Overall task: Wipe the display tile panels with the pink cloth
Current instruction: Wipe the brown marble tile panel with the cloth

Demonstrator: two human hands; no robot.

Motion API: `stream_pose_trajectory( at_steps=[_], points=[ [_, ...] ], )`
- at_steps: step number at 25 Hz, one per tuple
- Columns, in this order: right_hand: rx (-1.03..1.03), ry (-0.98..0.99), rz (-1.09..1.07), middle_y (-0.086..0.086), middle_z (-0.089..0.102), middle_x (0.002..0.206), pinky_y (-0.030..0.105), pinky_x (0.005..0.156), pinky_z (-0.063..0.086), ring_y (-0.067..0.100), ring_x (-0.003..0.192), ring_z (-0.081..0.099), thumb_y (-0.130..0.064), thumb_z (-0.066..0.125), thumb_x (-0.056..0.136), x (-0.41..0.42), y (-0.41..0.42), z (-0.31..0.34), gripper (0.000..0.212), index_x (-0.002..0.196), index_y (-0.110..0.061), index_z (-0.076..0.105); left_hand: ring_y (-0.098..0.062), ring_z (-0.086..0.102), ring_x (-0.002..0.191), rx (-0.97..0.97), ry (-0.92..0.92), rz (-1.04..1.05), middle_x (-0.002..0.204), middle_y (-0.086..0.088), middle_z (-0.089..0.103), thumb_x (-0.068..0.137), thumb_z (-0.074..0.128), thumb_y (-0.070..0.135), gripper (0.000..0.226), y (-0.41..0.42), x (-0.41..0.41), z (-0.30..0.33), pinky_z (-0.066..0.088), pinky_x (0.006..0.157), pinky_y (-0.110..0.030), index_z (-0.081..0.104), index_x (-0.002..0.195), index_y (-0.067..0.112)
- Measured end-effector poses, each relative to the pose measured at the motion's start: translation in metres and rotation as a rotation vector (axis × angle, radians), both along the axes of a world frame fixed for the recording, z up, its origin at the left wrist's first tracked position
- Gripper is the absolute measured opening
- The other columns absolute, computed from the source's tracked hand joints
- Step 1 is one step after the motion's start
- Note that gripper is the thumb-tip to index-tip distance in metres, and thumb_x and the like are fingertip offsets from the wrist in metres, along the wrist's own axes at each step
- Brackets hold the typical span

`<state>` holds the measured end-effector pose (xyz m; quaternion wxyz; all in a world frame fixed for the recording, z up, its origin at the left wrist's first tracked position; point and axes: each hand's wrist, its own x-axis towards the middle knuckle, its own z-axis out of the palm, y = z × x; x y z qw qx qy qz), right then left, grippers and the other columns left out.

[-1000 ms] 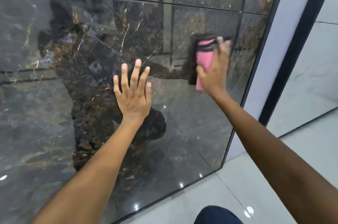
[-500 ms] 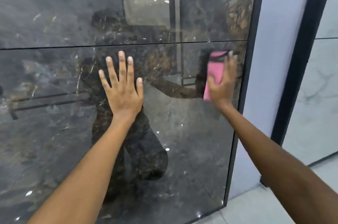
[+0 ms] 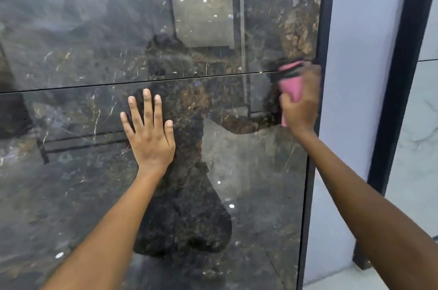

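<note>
Head view: right hand [image 3: 299,109] curled round the folded pink cloth [image 3: 291,86], thumb on the near side, fingers blurred over the top, pressing it flat against the dark marble-look tile panels [image 3: 213,195]. Cloth straddling the thin horizontal joint [image 3: 166,79] between upper and lower panels, hard against the black frame edge [image 3: 323,29] at the right. Soft, light, easily bunched; best kept folded into a pad under a flat palm, so as to spread pressure rather than drag a corner. Left hand [image 3: 150,138] spread wide, fingers straight, palm laid on the lower panel well left of the cloth, holding nothing. Glossy glazed surface, probably slick, showing reflections of ceiling lights and of the person. Pale wall [image 3: 350,76] beyond the frame.
</note>
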<state>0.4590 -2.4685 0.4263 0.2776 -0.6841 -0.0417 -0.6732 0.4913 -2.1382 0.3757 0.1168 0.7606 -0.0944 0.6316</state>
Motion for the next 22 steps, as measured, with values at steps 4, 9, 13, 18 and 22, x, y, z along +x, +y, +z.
stream_pose_trajectory(
  at_steps=[4,9,13,18,22],
  points=[
    [0.056,0.041,0.147,0.016,0.028,0.155,0.021,0.12,0.009,0.028,0.145,0.023,0.005,0.061,0.073,-0.003,0.085,0.004,0.083,0.149,-0.003,0.027,-0.036,0.01,0.149,-0.04,0.016,-0.02,0.163,-0.007,0.017,0.105,0.02,0.041,0.057,-0.001,0.0,0.004,-0.005,0.12,-0.047,0.018,0.156,0.015],
    [-0.978,0.021,0.019,0.022,0.05,0.14,0.048,0.108,0.04,0.035,0.132,0.044,-0.008,0.064,0.074,0.0,0.079,0.003,0.064,0.134,0.005,0.05,-0.035,0.009,0.149,-0.149,0.029,-0.023,0.163,-0.006,0.016,0.104,0.021,0.039,0.057,-0.019,-0.007,0.004,-0.005,0.12,-0.048,0.019,0.156,0.015],
    [0.123,0.078,0.008,0.008,0.03,0.155,0.038,0.118,0.027,0.022,0.143,0.027,-0.013,0.056,0.08,-0.011,-0.027,-0.014,0.069,0.146,-0.006,0.035,-0.036,0.008,0.149,-0.134,0.026,0.01,0.164,-0.006,0.013,0.105,0.026,0.036,0.057,-0.019,-0.004,0.0,-0.007,0.12,-0.048,0.014,0.156,0.016],
    [-0.516,0.227,0.083,0.007,0.024,0.158,0.043,0.119,0.022,0.026,0.149,0.014,-0.008,0.059,0.077,-0.01,0.081,-0.138,0.078,0.149,-0.01,0.029,-0.038,0.009,0.148,-0.078,0.051,-0.039,0.163,-0.01,0.015,0.105,0.027,0.035,0.059,-0.015,-0.002,0.0,-0.007,0.12,-0.048,0.012,0.157,0.013],
    [-0.799,0.153,-0.016,0.011,0.038,0.149,0.046,0.117,0.025,0.028,0.141,0.03,-0.014,0.072,0.071,-0.009,0.05,-0.123,0.08,0.143,-0.007,0.037,-0.031,-0.001,0.151,0.094,0.062,-0.051,0.164,-0.009,0.007,0.106,0.024,0.038,0.059,0.003,-0.007,-0.051,0.0,0.122,-0.047,0.012,0.156,0.011]
  ],
)
